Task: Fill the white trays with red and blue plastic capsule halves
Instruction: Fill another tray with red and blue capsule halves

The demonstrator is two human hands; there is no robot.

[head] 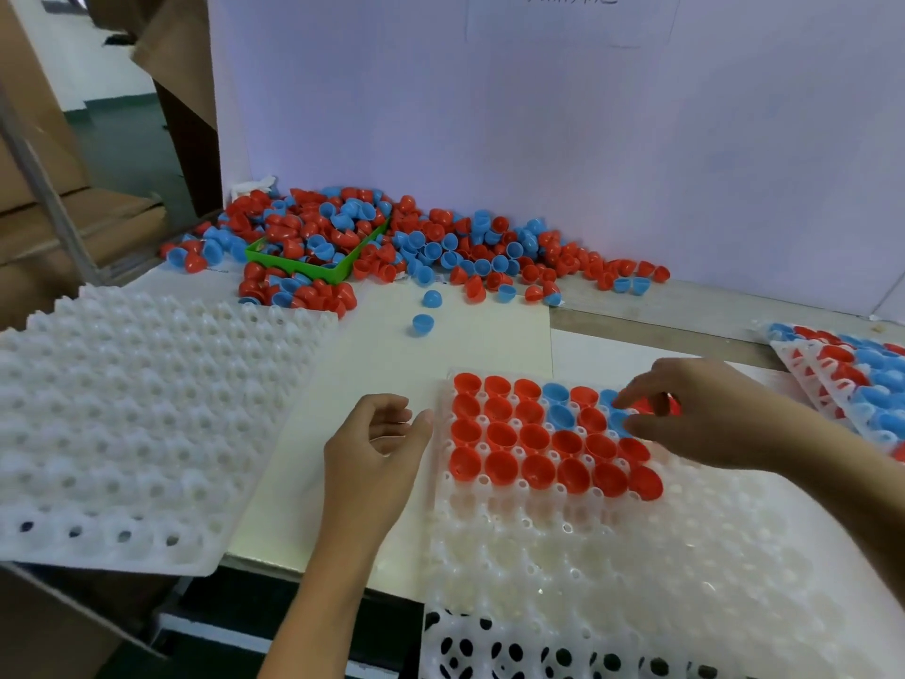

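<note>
white tray [636, 556] part-filled (far rows), capsule halves [534, 438] mostly red

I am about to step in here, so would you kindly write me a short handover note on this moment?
Left hand: open, holding nothing, beside the tray's left edge.
Right hand: over the tray's far right cells; whether it holds a half I cannot tell.
Tray: the four far rows hold halves, mostly red, a few blue; near rows bare.
Loose pile lies by the wall, round a green bin.
Spare trays sit left, filled trays right.
Left: fill the near rows.
</note>
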